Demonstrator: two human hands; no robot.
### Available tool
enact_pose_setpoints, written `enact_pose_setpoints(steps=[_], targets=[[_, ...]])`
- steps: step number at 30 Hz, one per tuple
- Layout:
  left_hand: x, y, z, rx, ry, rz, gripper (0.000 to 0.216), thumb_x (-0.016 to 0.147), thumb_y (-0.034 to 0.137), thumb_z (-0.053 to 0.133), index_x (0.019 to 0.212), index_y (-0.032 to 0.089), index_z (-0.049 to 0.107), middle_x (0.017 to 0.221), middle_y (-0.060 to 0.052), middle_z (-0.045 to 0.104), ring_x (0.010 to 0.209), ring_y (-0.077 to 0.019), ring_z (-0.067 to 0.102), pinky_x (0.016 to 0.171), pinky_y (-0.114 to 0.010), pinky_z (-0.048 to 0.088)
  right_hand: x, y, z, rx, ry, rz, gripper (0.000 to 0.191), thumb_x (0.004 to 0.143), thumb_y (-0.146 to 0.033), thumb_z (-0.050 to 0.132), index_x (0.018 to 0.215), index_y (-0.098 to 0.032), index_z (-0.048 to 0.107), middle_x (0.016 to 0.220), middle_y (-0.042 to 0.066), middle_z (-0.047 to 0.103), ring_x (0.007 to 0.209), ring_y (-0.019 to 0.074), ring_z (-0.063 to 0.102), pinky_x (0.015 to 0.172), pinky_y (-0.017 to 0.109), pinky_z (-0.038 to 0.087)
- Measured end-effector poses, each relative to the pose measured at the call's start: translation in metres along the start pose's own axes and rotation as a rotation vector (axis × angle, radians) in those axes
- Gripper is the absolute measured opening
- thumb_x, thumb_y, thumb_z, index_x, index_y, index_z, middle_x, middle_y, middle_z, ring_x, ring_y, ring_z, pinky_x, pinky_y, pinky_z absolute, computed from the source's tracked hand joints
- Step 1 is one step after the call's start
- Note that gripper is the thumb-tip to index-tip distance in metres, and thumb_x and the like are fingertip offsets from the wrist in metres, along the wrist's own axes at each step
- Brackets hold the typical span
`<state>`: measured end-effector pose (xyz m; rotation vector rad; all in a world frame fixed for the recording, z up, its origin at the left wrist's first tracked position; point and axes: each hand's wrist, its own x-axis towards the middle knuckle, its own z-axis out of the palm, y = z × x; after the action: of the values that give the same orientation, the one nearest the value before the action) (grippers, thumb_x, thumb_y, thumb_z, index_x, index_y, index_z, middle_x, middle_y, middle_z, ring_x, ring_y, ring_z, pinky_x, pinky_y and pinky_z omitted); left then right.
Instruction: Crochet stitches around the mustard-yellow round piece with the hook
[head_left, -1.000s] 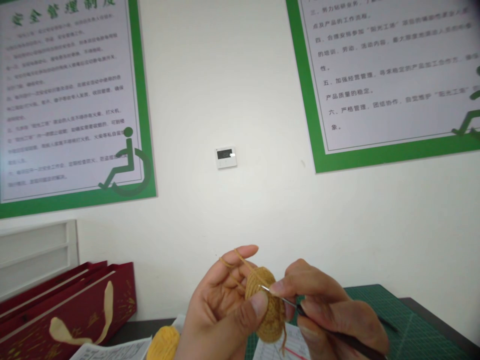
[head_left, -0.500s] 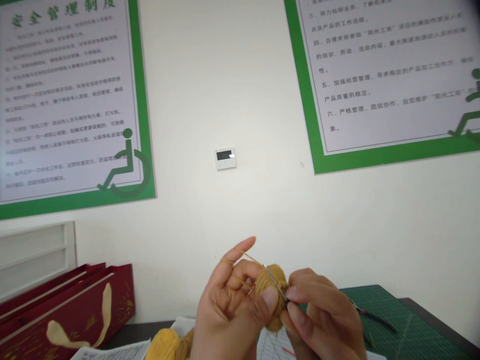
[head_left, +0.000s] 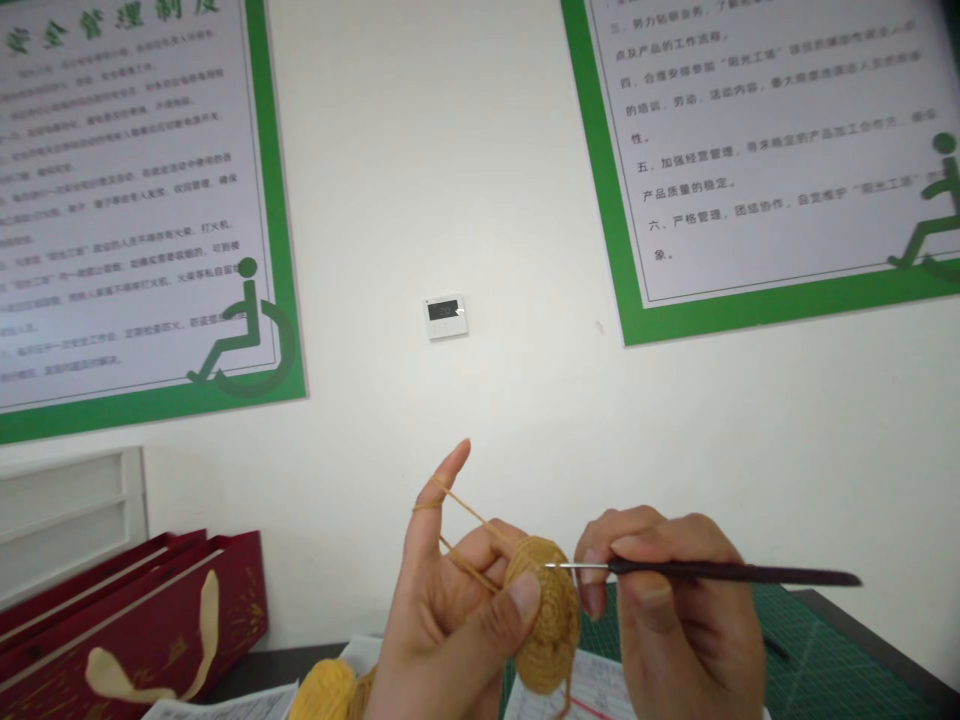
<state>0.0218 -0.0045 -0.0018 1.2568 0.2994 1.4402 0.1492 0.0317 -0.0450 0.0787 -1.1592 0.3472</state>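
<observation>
Your left hand (head_left: 442,625) pinches one crocheted piece (head_left: 551,620). Your right hand (head_left: 694,630) pinches one hook (head_left: 780,574). Two posters (head_left: 127,210) hang ahead

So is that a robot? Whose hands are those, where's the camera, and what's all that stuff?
No robot, just one person's two bare hands. The camera is worn on that person's head, looking forward and down. The left hand holds an oval, tan, crocheted yarn piece, with a thin tan yarn strand around its raised index finger. The right hand holds a slim hook with a silver metal tip and dark handle. On the dark tabletop are fluffy yellow yarn, printed white papers and a green gridded mat.
</observation>
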Motion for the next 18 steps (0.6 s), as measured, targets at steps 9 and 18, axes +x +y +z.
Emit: enact_pose_setpoints(steps=[9, 18], targets=[[0.0, 0.004, -0.005, -0.006, -0.059, -0.062, 0.098, 0.082, 0.009, 0.074, 0.159, 0.037, 0.02, 0.08, -0.003, 0.07, 0.069, -0.0193, 0.065, 0.063, -0.03, 0.049, 0.005, -0.011, -0.004, -0.138, -0.097, -0.053, 0.01, 0.101, -0.024, 0.057, 0.107, -0.027, 0.065, 0.074, 0.002, 0.066, 0.059, 0.0167, 0.064, 0.049, 0.029, 0.054], [-0.002, 0.006, -0.001, -0.016, -0.001, -0.064, 0.093, 0.085, 0.008, 0.074, 0.157, 0.038, 0.023, 0.08, -0.002, 0.069, 0.066, -0.0141, 0.059, 0.061, -0.025, 0.045, -0.005, -0.011, -0.009, -0.491, -0.158, -0.371, 0.024, 0.097, -0.019, 0.061, 0.118, -0.028, 0.068, 0.084, 0.008, 0.075, 0.064, 0.0241, 0.066, 0.053, 0.042, 0.057]])
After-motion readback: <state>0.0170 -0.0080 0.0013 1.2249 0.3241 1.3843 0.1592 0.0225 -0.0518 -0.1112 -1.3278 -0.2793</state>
